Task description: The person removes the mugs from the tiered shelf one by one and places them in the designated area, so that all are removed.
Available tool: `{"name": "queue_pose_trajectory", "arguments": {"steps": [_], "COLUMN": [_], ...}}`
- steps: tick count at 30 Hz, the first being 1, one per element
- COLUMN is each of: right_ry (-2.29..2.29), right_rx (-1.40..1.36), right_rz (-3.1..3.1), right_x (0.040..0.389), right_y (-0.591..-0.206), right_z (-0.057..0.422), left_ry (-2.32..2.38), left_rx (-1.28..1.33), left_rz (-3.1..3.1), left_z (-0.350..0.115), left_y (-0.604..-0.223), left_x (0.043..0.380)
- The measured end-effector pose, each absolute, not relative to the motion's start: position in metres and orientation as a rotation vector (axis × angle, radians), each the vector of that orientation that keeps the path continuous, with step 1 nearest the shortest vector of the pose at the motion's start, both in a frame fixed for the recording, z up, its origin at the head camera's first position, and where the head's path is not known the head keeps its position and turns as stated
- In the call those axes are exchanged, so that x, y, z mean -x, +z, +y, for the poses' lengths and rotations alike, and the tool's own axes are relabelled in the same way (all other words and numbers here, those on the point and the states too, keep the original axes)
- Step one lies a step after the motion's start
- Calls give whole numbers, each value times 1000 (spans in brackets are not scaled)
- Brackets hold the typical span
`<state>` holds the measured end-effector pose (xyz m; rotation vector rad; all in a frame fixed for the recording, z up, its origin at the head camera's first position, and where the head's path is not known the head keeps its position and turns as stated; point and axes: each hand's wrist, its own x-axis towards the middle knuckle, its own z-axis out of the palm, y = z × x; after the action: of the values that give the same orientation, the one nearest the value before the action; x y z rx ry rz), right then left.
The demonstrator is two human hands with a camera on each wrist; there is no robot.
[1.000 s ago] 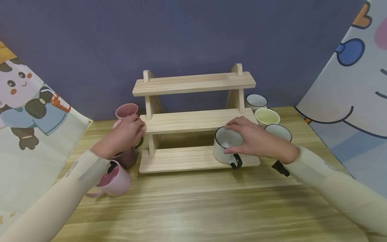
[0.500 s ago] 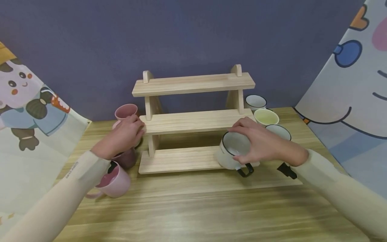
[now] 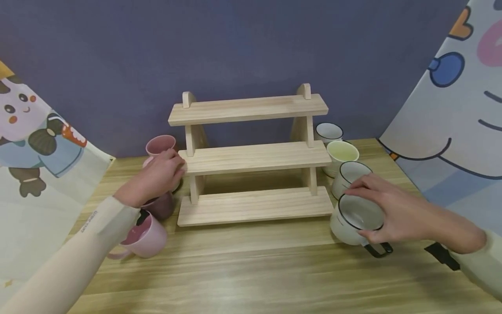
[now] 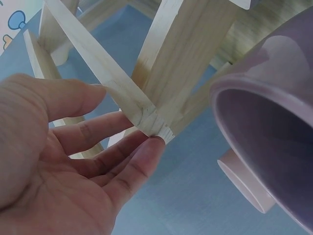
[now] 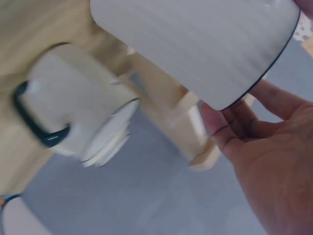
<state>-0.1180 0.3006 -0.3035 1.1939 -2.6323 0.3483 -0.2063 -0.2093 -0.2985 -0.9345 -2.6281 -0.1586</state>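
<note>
A white enamel-style mug (image 3: 345,229) with a dark rim and black handle is in my right hand (image 3: 400,211), which grips it by the rim at the right end of a three-tier wooden display shelf (image 3: 255,158). In the right wrist view the mug's white side (image 5: 195,44) fills the top, with fingertips at its dark rim. My left hand (image 3: 154,176) holds the left end of the middle tier. Up close in the left wrist view, its fingers (image 4: 132,171) bend to the corner of the wooden board (image 4: 112,81), thumb beside its edge.
Behind the held mug stand another white mug (image 3: 343,185), a pale yellow-green cup (image 3: 337,168) and a further white mug (image 3: 328,131). Left of the shelf are a pink mug (image 3: 150,240), a dark mauve mug (image 3: 164,207) and a pink cup (image 3: 161,143) behind.
My right hand has carried the white mug off the right part of the bottom tier, rightward and toward me, to beside the shelf. My left hand has stayed on the middle tier's end.
</note>
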Motion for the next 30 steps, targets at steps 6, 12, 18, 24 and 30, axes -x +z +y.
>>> {"name": "queue_pose_trajectory", "arguments": {"steps": [6, 12, 18, 24, 30], "right_ry": [352, 365, 325, 335, 402], "right_rx": [-1151, -1095, -1050, -1036, -1036], "right_rz": [-2622, -2637, -2678, -2688, -2661], "right_x": [116, 121, 122, 124, 125], "right_y": [-321, -335, -341, -344, -348], "right_z": [325, 338, 344, 347, 352], "left_ry": [-181, -178, -164, -148, -143], "left_rx": [943, 956, 946, 942, 953], "left_rz": [-2633, -2641, -2668, -2667, -2655], "left_z": [-210, -209, -207, -208, -208], "left_y": [-297, -296, -295, -297, -298], "left_x": [205, 205, 204, 205, 205]}}
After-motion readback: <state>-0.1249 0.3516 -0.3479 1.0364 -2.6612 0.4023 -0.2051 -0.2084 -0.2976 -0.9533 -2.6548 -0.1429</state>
